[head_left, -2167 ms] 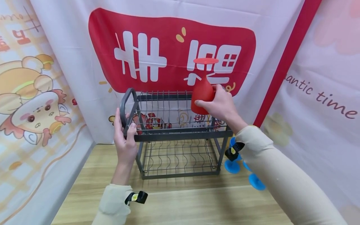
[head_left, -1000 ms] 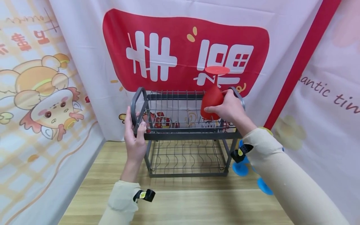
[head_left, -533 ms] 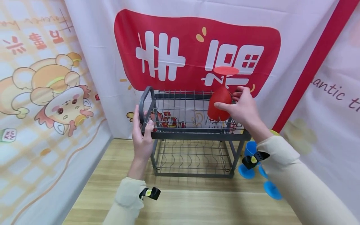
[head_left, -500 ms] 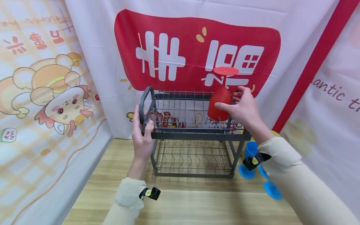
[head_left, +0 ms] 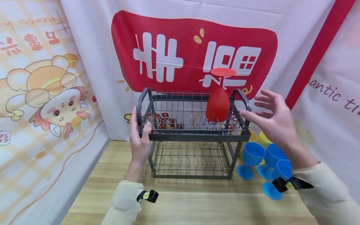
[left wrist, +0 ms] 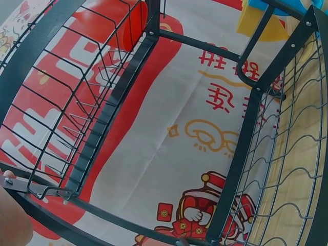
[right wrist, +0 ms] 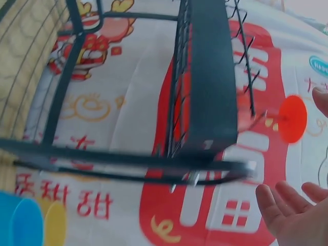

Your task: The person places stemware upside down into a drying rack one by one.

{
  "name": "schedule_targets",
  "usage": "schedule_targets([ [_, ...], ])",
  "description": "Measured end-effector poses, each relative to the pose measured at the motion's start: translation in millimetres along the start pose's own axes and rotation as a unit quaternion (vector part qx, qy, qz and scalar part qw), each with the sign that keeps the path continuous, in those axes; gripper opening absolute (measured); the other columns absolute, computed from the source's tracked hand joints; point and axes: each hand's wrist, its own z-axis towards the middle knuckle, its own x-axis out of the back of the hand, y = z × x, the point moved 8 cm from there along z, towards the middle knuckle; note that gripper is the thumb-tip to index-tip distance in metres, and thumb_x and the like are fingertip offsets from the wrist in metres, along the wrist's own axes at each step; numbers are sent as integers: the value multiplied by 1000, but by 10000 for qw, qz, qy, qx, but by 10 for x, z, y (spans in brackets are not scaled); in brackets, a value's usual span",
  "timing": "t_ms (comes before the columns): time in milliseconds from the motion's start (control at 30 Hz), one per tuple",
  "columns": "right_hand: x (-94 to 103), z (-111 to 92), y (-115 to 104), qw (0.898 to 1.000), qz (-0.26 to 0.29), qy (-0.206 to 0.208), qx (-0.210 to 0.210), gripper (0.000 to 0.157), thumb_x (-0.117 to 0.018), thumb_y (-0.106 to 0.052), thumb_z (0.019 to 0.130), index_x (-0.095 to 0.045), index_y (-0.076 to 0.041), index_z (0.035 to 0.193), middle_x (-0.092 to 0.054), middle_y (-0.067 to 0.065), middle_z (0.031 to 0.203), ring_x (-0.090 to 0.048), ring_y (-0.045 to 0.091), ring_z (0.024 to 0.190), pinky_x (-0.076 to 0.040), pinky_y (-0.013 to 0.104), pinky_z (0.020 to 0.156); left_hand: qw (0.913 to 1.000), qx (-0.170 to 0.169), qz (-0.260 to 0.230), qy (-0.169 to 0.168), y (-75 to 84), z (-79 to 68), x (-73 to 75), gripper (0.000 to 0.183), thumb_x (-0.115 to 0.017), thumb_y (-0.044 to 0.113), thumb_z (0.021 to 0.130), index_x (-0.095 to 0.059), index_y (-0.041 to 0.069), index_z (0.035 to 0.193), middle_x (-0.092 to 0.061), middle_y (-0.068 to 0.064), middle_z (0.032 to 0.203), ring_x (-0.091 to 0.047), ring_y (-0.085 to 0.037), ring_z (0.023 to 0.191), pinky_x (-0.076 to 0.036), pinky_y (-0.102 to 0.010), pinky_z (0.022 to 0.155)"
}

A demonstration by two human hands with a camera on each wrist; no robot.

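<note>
A red plastic goblet (head_left: 217,104) stands upside down on the upper tier of a dark grey two-tier dish rack (head_left: 194,137), near its right end. Its foot points up, and nobody's hand touches it. My left hand (head_left: 139,145) grips the rack's left end, thumb in front and fingers round the outside; in the left wrist view a bit of that hand (left wrist: 14,223) shows at the lower left corner. To the right of the rack, my right hand (head_left: 277,120) hovers with fingers spread and nothing in them. The goblet's red foot (right wrist: 293,119) also appears in the right wrist view.
Several blue goblets (head_left: 254,153) stand on the wooden table (head_left: 180,201), right of the rack and below my right hand. Yellow cups (head_left: 264,139) are partly hidden behind them. A printed cloth (head_left: 95,62) hangs close behind the rack.
My right hand has lowered the red goblet onto the upper tier, let go of it and drawn away to the right. My left hand has stayed on the rack's left end.
</note>
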Motion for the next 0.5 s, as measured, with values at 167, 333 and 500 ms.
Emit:
schedule_targets([
  [167, 169, -157, 334, 9995, -303, 70, 20, 90, -83, -42, 90, -33, -26, 163, -53, 11, 158, -56, 18, 127, -47, 1, 80, 10000, -27, 31, 22, 5, -6, -3, 67, -52, 17, 108, -28, 31, 168, -50, -5, 160, -56, -18, 134, -51, -30, 103],
  [333, 278, -288, 724, 9989, -447, 55, -156, 89, -83, -38, 92, -33, -24, 164, -51, 17, 157, -50, 2, 118, -46, 1, 79, 9999, -46, 124, 67, 16, -7, 9, 66, -52, 18, 108, -28, 32, 168, -51, 0, 159, -54, -16, 141, -51, -29, 106],
  [500, 394, -414, 1111, 9975, -528, 50, -462, 89, -81, -38, 94, -30, -29, 166, -48, 19, 159, -46, -3, 117, -44, 0, 81, 10000, -47, 60, 25, 13, -9, -9, 67, -51, 17, 108, -27, 30, 169, -50, -1, 160, -52, -22, 146, -50, -29, 107],
])
